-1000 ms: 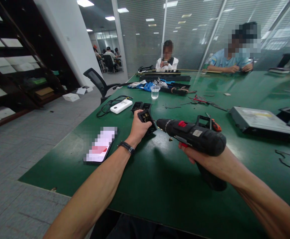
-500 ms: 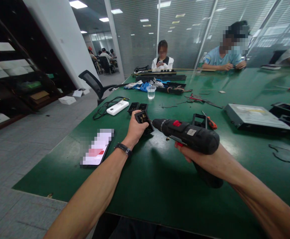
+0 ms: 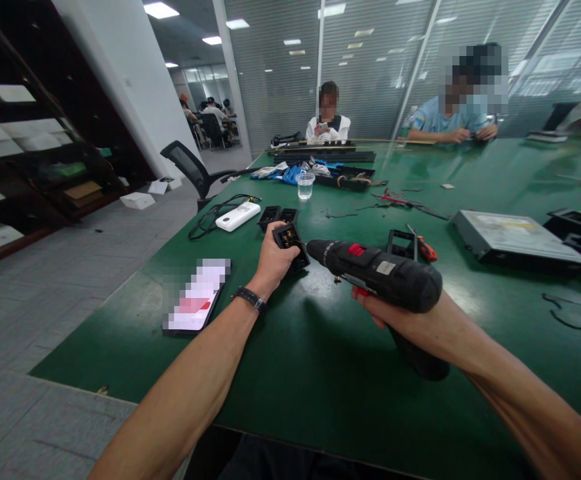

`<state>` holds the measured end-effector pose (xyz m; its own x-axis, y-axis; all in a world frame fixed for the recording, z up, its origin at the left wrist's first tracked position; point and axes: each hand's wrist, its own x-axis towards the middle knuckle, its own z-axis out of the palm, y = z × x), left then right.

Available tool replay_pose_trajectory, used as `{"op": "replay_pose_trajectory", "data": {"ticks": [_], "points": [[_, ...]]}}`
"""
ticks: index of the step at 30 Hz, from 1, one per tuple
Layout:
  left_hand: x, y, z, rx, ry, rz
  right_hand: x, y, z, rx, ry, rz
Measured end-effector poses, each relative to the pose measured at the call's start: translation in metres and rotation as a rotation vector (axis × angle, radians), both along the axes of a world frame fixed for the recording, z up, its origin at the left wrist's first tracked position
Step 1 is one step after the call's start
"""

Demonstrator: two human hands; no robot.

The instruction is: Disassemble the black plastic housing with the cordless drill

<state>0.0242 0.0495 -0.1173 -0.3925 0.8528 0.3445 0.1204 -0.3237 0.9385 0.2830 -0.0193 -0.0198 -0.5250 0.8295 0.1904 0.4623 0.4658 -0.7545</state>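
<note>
My left hand (image 3: 272, 261) is closed around a small black plastic part (image 3: 291, 243) held on the green table (image 3: 320, 360). My right hand (image 3: 410, 320) grips a black cordless drill (image 3: 380, 273) with a red switch. The drill's nose points left and sits right beside the black part. A wristband is on my left wrist. Two similar black parts (image 3: 276, 215) lie just beyond my left hand.
A phone (image 3: 195, 297) lies left of my arm near the table edge. A white power bank (image 3: 240, 215) with cable, a plastic cup (image 3: 304, 186), a black bracket (image 3: 401, 243), an orange-handled tool (image 3: 424, 248) and a metal drive (image 3: 515, 237) are around. Two people sit at the far end.
Hands and drill stay almost as they were; only the view shifts slightly.
</note>
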Motion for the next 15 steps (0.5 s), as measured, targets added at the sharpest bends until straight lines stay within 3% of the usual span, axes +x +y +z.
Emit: {"op": "replay_pose_trajectory", "data": {"ticks": [15], "points": [[-0.0016,0.0028,-0.0025,0.02,0.014,0.027,0.0022,0.0019,-0.0066,-0.019,0.007,-0.023]]}}
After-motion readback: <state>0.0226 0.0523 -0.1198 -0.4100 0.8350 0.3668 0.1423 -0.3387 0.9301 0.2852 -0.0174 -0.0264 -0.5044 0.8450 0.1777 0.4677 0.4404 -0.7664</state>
